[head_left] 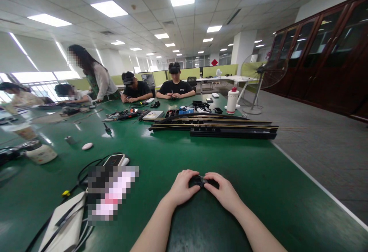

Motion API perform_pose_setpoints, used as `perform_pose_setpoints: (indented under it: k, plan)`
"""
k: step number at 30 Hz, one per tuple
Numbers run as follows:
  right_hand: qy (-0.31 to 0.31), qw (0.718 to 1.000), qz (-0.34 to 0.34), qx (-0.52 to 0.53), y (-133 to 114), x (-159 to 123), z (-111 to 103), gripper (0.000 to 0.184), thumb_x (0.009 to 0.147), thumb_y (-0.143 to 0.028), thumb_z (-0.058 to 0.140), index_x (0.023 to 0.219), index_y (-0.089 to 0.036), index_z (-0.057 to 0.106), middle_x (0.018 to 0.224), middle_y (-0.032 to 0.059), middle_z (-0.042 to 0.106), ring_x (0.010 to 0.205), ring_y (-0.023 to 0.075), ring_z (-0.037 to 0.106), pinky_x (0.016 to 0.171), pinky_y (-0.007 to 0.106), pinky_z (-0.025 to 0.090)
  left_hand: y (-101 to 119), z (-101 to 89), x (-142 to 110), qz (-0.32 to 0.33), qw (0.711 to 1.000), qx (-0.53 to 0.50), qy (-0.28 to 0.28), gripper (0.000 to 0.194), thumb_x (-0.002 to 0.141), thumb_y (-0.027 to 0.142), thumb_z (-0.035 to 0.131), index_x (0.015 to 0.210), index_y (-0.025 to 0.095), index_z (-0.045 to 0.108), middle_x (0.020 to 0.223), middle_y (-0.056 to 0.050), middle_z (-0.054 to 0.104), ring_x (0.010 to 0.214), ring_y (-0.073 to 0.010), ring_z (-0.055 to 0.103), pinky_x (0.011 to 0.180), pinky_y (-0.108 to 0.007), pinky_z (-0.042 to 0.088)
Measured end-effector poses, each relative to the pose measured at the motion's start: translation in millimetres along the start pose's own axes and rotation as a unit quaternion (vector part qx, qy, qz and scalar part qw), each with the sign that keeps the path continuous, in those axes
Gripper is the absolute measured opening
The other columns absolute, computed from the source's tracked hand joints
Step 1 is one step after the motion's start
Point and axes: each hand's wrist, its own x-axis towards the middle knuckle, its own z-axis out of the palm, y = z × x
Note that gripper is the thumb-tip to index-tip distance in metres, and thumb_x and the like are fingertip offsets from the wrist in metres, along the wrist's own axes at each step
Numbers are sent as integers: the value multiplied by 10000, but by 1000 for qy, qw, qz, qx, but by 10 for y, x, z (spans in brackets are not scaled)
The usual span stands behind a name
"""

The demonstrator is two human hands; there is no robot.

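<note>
Low over the green table (161,156), a small black part (202,182) is held between my two hands. Its kind cannot be made out; a lighter bit shows at its upper edge. My left hand (184,186) grips its left side between thumb and fingers. From the right, the thumb and fingers of my right hand (222,190) close on the other side. The fingertips of both hands nearly meet and hide much of the part.
Left of my hands lie a white power bank (64,221), cables and a phone (114,160). Long black rails (232,131) with thin rods lie across the table ahead. A white bottle (232,100) stands behind them. Several people sit or stand around the table; a fan (260,70) stands right.
</note>
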Motion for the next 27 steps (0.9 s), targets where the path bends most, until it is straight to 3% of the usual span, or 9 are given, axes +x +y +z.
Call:
perform_pose_setpoints:
  k: [6,12,21,27]
  plan:
    - [35,994,44,90,19,21,-23,226,700,-323,627,899,-222,664,950,48,693,935,233,616,894,388,437,26,-6,2,-4,1000,6,-3,402,740,261,618,1131,233,532,1082,-43,583,1025,-223,501,915,-370,386]
    - [89,957,90,263,24,68,-33,375,575,-418,733,863,-190,654,887,75,713,884,245,645,870,400,468,46,-9,4,-10,1000,5,-4,407,739,257,619,1136,228,534,1077,-42,583,1019,-219,503,915,-360,386]
    - [160,914,136,346,-6,78,-85,409,544,-433,763,865,-199,663,907,58,715,923,226,636,894,370,451,44,-11,8,-15,1000,4,-1,417,742,262,619,1150,229,536,1088,-40,584,1023,-214,501,929,-352,380]
    - [186,885,153,399,43,84,-81,410,557,-423,761,891,-211,655,929,46,701,923,215,627,768,320,500,77,-34,14,-18,1000,8,-1,397,753,283,617,1140,233,545,1089,-45,588,1019,-223,505,923,-366,387]
